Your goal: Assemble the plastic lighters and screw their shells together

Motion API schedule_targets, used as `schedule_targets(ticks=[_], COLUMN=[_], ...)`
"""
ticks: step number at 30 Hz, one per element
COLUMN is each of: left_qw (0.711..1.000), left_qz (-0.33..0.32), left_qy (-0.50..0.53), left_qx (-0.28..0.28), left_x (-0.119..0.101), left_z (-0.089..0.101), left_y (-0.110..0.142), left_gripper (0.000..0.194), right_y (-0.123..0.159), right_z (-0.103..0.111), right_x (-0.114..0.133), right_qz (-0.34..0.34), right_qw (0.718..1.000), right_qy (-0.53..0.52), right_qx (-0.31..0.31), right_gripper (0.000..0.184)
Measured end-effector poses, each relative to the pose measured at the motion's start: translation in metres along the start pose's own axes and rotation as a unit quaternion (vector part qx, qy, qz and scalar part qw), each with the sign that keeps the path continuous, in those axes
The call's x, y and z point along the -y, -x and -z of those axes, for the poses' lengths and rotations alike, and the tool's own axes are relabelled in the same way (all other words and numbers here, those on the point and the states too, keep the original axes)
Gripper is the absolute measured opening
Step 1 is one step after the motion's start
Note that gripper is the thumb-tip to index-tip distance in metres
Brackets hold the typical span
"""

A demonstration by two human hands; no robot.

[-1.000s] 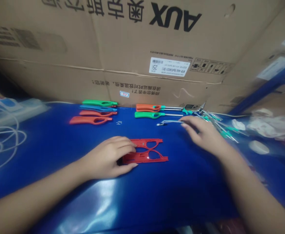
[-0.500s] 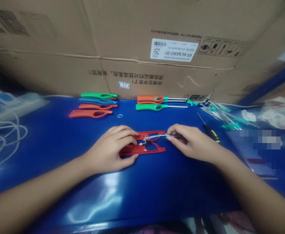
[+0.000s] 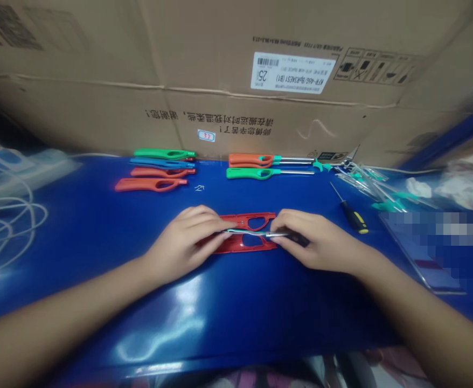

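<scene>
Two red lighter handle halves (image 3: 242, 248) lie open side by side on the blue table, their insides facing up. My left hand (image 3: 192, 234) reaches over their left end, thumb and fingers closed on the end of a thin white wire (image 3: 244, 231). This wire stretches above the halves to a slim silver metal piece (image 3: 276, 234). That piece is pinched in my right hand (image 3: 315, 237), at the right end of the halves. A dark part of it shows beneath the fingers; its exact kind is unclear.
Several coloured lighter handles (image 3: 151, 185) lie at back left, by small white bits (image 3: 199, 188). Long-nosed lighters (image 3: 247, 173) rest before the cardboard box (image 3: 204, 54). A screwdriver (image 3: 355, 218), metal rods (image 3: 357, 183) and a flat panel (image 3: 422, 253) lie right; white cable (image 3: 30, 205) coils left.
My left fingers have closed from a spread pose onto the wire's end. The wire, bent before, is now nearly straight. My right hand has shifted slightly, and the silver piece lies lower over the halves.
</scene>
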State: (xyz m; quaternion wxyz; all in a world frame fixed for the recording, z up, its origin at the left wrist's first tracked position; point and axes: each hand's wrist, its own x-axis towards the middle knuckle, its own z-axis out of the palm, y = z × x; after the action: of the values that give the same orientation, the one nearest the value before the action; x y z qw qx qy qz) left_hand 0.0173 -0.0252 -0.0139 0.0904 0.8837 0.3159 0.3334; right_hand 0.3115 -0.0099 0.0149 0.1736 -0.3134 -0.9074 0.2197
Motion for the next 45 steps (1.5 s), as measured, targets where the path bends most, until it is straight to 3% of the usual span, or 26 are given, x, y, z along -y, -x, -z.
schedule_targets(ticks=[4,13,22,33,39,45], left_qw=[1.000,0.999,0.998,0.996,0.996,0.996], left_qz=[-0.010,-0.041,-0.036,-0.026,-0.032,-0.044], left_qy=[0.001,0.012,0.041,0.081,0.073,0.060], left_qx=[-0.015,-0.015,0.013,0.035,0.044,0.049], left_x=[0.002,0.001,-0.002,-0.003,-0.002,0.000], left_z=[0.001,0.002,-0.002,-0.005,-0.006,-0.006], left_y=[0.000,0.002,0.000,0.001,0.002,0.003], left_gripper=[0.028,0.027,0.023,0.020,0.022,0.023], right_y=[0.000,0.000,0.001,-0.001,-0.004,-0.002], right_z=[0.000,0.004,-0.001,-0.008,-0.010,-0.009], right_x=[-0.003,-0.001,-0.001,0.010,0.016,0.017], right_qz=[0.026,0.000,0.021,-0.050,-0.069,-0.075], right_qw=[0.999,0.998,0.999,0.995,0.990,0.986], right_qy=[0.034,0.059,0.029,-0.078,-0.114,-0.131], right_qx=[0.022,0.025,0.031,0.036,0.046,0.065], right_gripper=[0.010,0.016,0.026,0.018,0.006,0.010])
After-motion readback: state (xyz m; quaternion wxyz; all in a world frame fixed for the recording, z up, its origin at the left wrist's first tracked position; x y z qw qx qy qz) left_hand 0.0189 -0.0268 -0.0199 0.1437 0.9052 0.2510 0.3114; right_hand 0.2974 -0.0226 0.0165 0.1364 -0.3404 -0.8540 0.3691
